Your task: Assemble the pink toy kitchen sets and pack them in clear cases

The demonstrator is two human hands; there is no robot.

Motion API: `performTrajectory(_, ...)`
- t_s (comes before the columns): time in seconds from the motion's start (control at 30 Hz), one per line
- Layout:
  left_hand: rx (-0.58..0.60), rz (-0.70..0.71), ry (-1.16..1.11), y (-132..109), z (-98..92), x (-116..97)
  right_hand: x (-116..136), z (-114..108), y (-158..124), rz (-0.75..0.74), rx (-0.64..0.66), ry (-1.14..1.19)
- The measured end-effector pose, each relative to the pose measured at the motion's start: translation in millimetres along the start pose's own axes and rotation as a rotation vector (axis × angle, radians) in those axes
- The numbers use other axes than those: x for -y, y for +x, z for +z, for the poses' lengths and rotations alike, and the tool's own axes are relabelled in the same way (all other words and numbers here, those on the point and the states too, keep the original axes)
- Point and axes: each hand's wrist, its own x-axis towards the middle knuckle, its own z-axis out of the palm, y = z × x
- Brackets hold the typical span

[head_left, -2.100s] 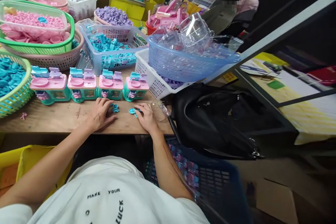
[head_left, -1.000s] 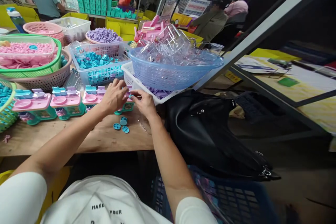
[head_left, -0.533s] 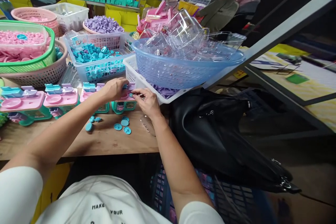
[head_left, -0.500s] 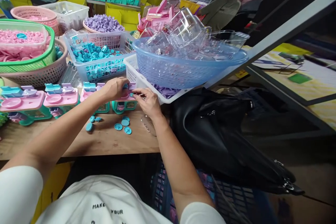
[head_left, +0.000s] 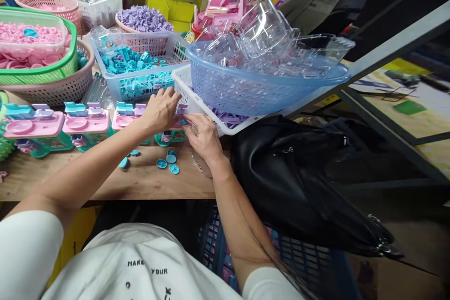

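A row of pink-and-teal toy units (head_left: 86, 124) stands on the wooden table (head_left: 147, 185). My left hand (head_left: 161, 110) lies curled over the top of the rightmost toy unit (head_left: 171, 136), gripping it. My right hand (head_left: 203, 135) pinches a small teal disc against that unit's pink top. Several loose teal discs (head_left: 168, 162) lie on the table just in front of the unit.
Baskets crowd the back: a blue one of clear plastic shells (head_left: 260, 86), a white one of purple parts (head_left: 197, 103), a crate of teal parts (head_left: 137, 72), pink parts (head_left: 35, 47) at left. A black bag (head_left: 298, 178) lies at right. People sit beyond.
Both hands left the loose discs at the table's front and rose to the rightmost toy unit, where they have stayed. The view shifted slightly.
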Motion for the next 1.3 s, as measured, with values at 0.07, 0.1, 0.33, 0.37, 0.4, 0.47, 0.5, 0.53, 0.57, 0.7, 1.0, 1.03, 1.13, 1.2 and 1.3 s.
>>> performTrajectory(0.07, -0.110, 0.056, -0.018, -15, 0.5, -4, 11, 0, -19, -0.030, -0.024, -0.047)
performTrajectory(0.1, -0.133, 0.085, -0.029, -21, 1.1, -5, 16, 1, -30, -0.072, 0.026, -0.060)
performTrajectory(0.33, -0.149, 0.114, -0.036, -12, 7.1, 5, 24, 17, -66, -0.255, 0.489, -0.123)
performTrajectory(0.37, -0.140, 0.092, -0.027, -5, 7.3, 6, 25, 17, -64, -0.244, 0.509, -0.151)
performTrajectory(0.4, -0.122, 0.067, -0.014, 2, 7.3, 5, 28, 16, -61, -0.230, 0.530, -0.189)
performTrajectory(0.47, -0.057, 0.023, 0.011, 11, 7.0, 3, 36, 14, -56, -0.193, 0.574, -0.288)
performTrajectory(0.5, -0.012, 0.012, 0.011, 14, 7.0, 2, 42, 13, -53, -0.170, 0.592, -0.341)
performTrajectory(0.53, 0.034, 0.008, -0.003, 16, 7.0, 1, 47, 12, -52, -0.149, 0.607, -0.384)
performTrajectory(0.57, 0.070, 0.009, -0.029, 16, 7.0, 1, 52, 12, -51, -0.130, 0.616, -0.415)
performTrajectory(0.7, 0.124, 0.058, -0.140, 13, 6.7, 4, 58, 8, -51, -0.088, 0.633, -0.459)
performTrajectory(1.0, 0.121, 0.103, -0.108, 4, 1.3, 3, 19, 0, -59, -0.041, 0.335, -0.351)
performTrajectory(1.03, 0.062, 0.110, -0.075, -1, 1.3, 1, 18, 3, -62, -0.062, 0.326, -0.382)
performTrajectory(1.13, -0.126, 0.149, 0.028, -25, 5.9, -4, 17, 9, -72, -0.115, 0.355, -0.405)
performTrajectory(1.2, -0.166, 0.207, 0.054, -46, 14.1, -6, 16, 10, -78, -0.115, 0.359, -0.335)
performTrajectory(1.3, -0.167, 0.293, 0.053, -71, 30.4, -7, 15, 1, -77, -0.078, 0.287, -0.129)
